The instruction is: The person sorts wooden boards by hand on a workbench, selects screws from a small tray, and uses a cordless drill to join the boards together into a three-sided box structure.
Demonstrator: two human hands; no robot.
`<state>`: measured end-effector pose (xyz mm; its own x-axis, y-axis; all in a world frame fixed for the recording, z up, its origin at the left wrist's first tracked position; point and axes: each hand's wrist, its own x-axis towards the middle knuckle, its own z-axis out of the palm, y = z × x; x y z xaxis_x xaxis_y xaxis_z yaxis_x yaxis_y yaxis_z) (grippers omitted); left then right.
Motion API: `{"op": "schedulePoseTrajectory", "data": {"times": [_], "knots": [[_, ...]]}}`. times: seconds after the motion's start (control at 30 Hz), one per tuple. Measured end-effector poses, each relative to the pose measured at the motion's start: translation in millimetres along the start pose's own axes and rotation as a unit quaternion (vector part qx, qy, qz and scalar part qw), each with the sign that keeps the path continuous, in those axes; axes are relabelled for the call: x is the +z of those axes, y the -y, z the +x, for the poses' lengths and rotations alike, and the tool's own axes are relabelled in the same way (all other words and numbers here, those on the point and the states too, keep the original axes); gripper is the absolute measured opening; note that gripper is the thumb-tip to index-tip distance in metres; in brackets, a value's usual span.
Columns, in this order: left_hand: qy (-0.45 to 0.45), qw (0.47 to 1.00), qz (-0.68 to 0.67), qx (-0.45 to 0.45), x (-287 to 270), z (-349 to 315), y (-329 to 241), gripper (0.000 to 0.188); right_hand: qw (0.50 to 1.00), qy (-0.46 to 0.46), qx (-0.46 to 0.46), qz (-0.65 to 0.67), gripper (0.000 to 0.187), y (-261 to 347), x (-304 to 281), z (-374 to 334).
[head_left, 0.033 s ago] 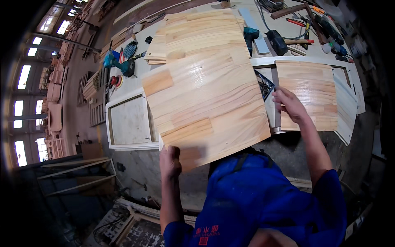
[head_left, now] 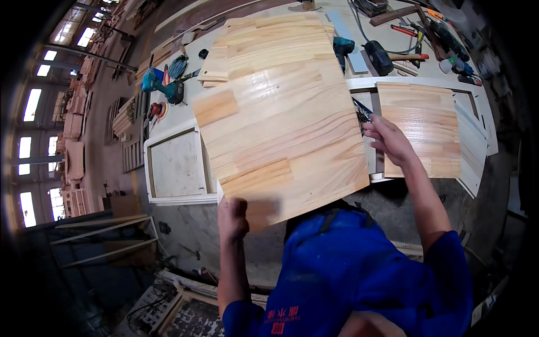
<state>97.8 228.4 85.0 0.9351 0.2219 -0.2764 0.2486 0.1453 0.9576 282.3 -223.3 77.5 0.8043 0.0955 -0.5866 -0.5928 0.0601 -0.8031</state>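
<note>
A large pale wooden board (head_left: 281, 135), made of joined strips, lies tilted in front of me. My left hand (head_left: 232, 218) is closed on its near left corner, with the fingers wrapped round the edge. Beside the board's right edge is my right hand (head_left: 388, 139), fingers loosely bent and a little apart; I see nothing held in it. By its fingertips, a dark tray of small pieces (head_left: 363, 112) is partly hidden under the board. Behind the large board, more wooden boards (head_left: 269, 39) lie on the worktable.
A smaller wooden panel (head_left: 421, 132) lies on white frames at the right. A white framed panel (head_left: 177, 165) is at the left. Around them are a teal cordless drill (head_left: 168, 90), a red sander (head_left: 158, 109), another teal tool (head_left: 342, 48) and a hammer (head_left: 409, 57).
My right hand has moved slightly left, closer to the board's edge. The board has shifted a little to the right over the dark tray. My left hand keeps its hold.
</note>
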Motion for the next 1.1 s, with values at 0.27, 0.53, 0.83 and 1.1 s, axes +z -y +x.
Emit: {"op": "schedulePoseTrajectory", "data": {"times": [0.27, 0.53, 0.83, 1.1], "knots": [[0.054, 0.915, 0.35, 0.194, 0, 39, -104, 0.034, 0.86, 0.27, -0.135, 0.413, 0.067, 44, 70, -1], [0.036, 0.829, 0.349, 0.435, -37, 76, -112, 0.05, 0.874, 0.176, -0.137, 0.432, 0.052, 70, 142, -91], [-0.067, 0.944, 0.123, 0.299, -57, 99, -85, 0.087, 0.907, 0.183, -0.172, 0.338, 0.067, 9, 129, -73], [-0.038, 0.964, 0.081, 0.25, -76, 104, -71, 0.069, 0.926, 0.179, -0.147, 0.298, 0.067, -13, 131, -72]]}}
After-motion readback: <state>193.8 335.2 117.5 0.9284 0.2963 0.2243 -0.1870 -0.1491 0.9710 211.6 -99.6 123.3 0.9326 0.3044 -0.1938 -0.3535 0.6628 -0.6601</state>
